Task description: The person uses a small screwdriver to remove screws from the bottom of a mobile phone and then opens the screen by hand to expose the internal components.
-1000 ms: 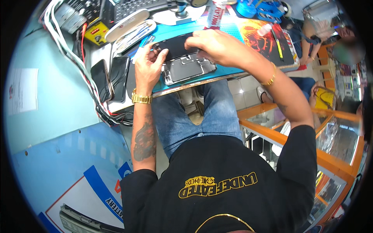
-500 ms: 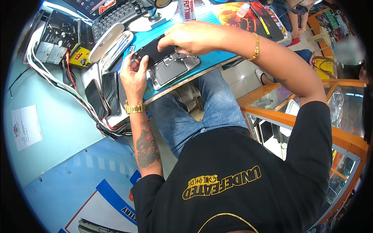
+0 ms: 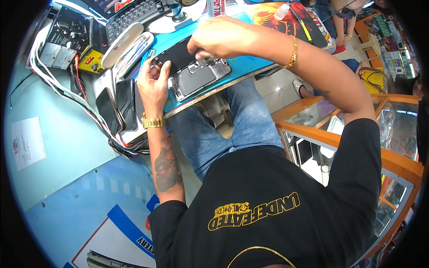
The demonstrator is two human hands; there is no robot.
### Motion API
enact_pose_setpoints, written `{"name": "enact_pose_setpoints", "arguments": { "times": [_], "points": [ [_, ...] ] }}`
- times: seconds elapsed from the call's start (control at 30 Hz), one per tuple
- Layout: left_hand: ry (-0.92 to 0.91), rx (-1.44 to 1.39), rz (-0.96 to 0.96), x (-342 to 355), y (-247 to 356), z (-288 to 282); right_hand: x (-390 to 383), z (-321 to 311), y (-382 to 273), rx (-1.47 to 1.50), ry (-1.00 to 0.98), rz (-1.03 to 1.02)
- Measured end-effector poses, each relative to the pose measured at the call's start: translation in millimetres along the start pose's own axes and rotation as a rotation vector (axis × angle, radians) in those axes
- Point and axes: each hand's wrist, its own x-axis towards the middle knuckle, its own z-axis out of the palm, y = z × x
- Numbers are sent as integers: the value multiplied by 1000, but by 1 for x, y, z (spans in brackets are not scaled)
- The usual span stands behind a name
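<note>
A black phone screen point(image 3: 180, 56) is tilted up along the far side of an opened phone body point(image 3: 203, 78), whose dark battery and inner metal parts are exposed. My left hand point(image 3: 153, 82) grips the screen's left end between thumb and fingers. At the screen's right part, my right hand point(image 3: 219, 38) has its fingers curled and its fingertips close together, near the upper edge of the phone body. What those fingertips pinch, if anything, is hidden. The opened body lies on a blue work mat point(image 3: 241, 67) at the table's near edge.
Left of the work stand an open case of tools point(image 3: 134, 53), two dark phones point(image 3: 127, 105), a black-and-yellow power unit point(image 3: 91, 60) and loose cables point(image 3: 96, 120). A keyboard point(image 3: 134, 22) and round stand base point(image 3: 176, 20) are behind. A small bottle point(image 3: 280, 12) sits far right.
My right hand's index finger, earlier extended over the screen, has drawn back to the right and closed toward the thumb. My left hand keeps hold of the screen's left end.
</note>
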Motion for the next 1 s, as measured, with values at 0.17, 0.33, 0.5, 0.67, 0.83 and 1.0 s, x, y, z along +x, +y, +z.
{"name": "enact_pose_setpoints", "arguments": {
  "times": [0.17, 0.33, 0.5, 0.67, 0.83, 1.0],
  "points": [
    [21, 2, 19, 1, -2, 0, 3, 4, 4, 34, 60, -36],
    [18, 14, 14, 1, -1, 1, 3, -3, 5, 78, -25, -96],
    [28, -5, 33, 2, -7, 0, 13, 0, 5, 28, -38, -67],
    [24, -18, 12, 2, -3, 1, 6, -3, 3, -16, -27, 22],
    [38, 23, 28, 1, -4, -1, -6, 5, 17, 88, 64, -27],
    [21, 36, 29, 2, -3, 0, -49, 5, 39, 350, 223, 102]
  ]
}}
